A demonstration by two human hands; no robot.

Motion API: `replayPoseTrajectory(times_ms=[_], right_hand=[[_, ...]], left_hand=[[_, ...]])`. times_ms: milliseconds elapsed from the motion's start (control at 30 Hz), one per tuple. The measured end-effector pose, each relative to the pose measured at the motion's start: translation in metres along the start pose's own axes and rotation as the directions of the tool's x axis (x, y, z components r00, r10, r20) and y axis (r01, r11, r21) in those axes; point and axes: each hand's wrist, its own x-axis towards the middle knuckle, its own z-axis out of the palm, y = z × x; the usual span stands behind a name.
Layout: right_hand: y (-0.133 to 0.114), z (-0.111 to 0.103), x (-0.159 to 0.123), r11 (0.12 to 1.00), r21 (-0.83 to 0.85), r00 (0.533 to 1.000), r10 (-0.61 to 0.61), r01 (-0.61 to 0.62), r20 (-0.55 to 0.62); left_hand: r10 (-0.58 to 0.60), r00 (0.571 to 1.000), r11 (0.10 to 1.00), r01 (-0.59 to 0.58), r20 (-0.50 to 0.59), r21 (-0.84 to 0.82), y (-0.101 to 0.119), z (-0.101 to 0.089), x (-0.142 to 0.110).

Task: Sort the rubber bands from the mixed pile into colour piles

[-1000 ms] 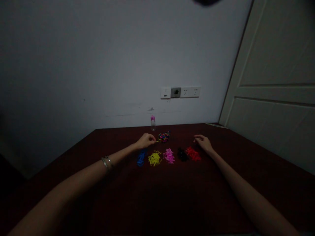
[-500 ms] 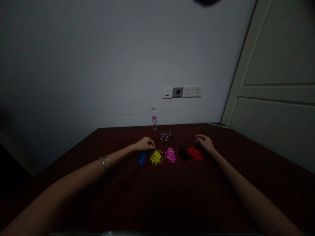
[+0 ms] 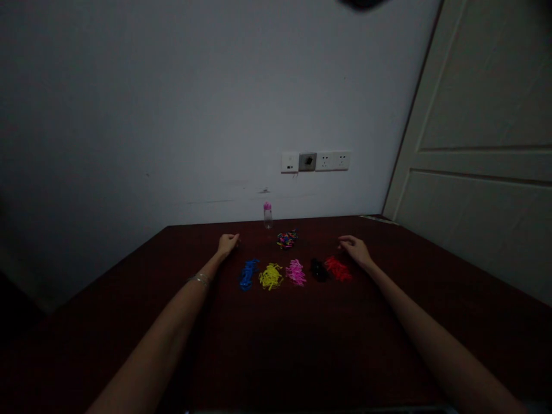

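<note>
My left hand [image 3: 228, 243] rests on the table behind and left of a blue pile of small thin strips [image 3: 249, 274], its fingers curled together; whatever is in them, if anything, is too small to see. Loosely bent, with a gap at the thumb, my right hand [image 3: 356, 250] lies just behind a red pile [image 3: 338, 269] and shows nothing held. Between the hands, in a row, are a yellow pile [image 3: 271, 276], a pink pile [image 3: 295, 272] and a black pile [image 3: 319, 269]. Behind them sits a mixed multicoloured pile [image 3: 287, 239].
A clear bottle [image 3: 268, 218] with a pink top stands near the wall, at the back of the dark red table [image 3: 267, 345]. Sockets and switches [image 3: 316, 161] are on the wall above. A pale panelled door [image 3: 478, 207] borders the right side.
My left hand has moved left and slightly back, from above the blue and yellow piles to beyond the blue one. The right hand keeps its place. The view has shifted slightly.
</note>
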Motion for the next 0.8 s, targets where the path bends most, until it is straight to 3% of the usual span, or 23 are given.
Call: replayPoseTrajectory(times_ms=[133, 367, 800], right_hand=[[-0.002, 0.0, -0.002, 1.0, 0.007, 1.0, 0.006, -0.006, 0.009], [0.001, 0.0, 0.0, 1.0, 0.007, 1.0, -0.007, 0.007, 0.012], [-0.003, 0.0, -0.003, 0.993, -0.117, 0.999, -0.027, 0.029, 0.019]], left_hand=[[-0.057, 0.99, 0.998, 0.052, -0.13, -0.045, -0.009, 0.003, 0.003], [-0.067, 0.973, 0.996, 0.053, -0.219, -0.068, -0.012, 0.002, 0.001], [0.021, 0.992, 0.998, -0.027, -0.121, -0.048, -0.014, 0.002, -0.003]])
